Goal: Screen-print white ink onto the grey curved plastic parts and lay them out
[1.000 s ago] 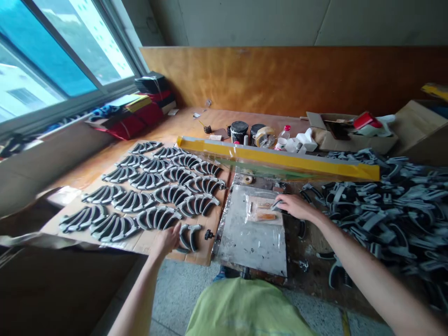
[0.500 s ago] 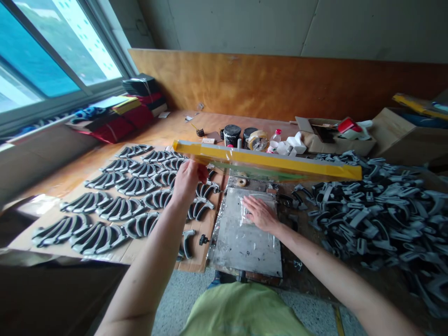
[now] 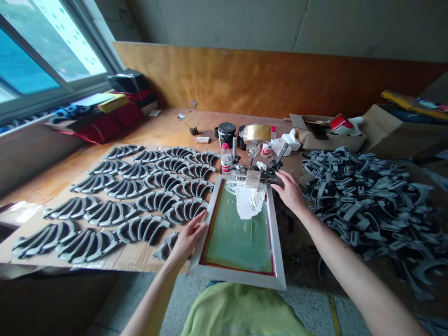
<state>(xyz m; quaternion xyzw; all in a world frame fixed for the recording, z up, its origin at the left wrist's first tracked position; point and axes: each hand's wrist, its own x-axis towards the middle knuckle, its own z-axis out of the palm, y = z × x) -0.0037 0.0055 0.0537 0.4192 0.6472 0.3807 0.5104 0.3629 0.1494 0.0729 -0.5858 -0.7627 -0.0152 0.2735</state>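
A screen-printing frame (image 3: 280,252) lies flat in front of me, its green mesh edged in red. White ink (image 3: 249,203) is spread over the far part of the mesh, with a squeegee (image 3: 252,178) at its far edge. My left hand (image 3: 189,235) is at the frame's left side, fingers stretched out with the tips by the rim. Beyond the far right corner, my right hand (image 3: 290,192) is open, fingers apart and nothing in it. The metal plate underneath is hidden by the frame.
Rows of grey curved parts (image 3: 140,189) cover cardboard on the left. A heap of similar parts (image 3: 360,200) lies on the right. Behind the frame stand clamp posts (image 3: 234,147), a red-capped bottle (image 3: 226,158), black tubs (image 3: 227,133) and a tape roll (image 3: 257,133). Cardboard boxes (image 3: 392,130) sit far right.
The frame has swung down from its raised position and now covers the metal plate. My left hand moved down toward me; my right hand left the plate and moved right and away from me.
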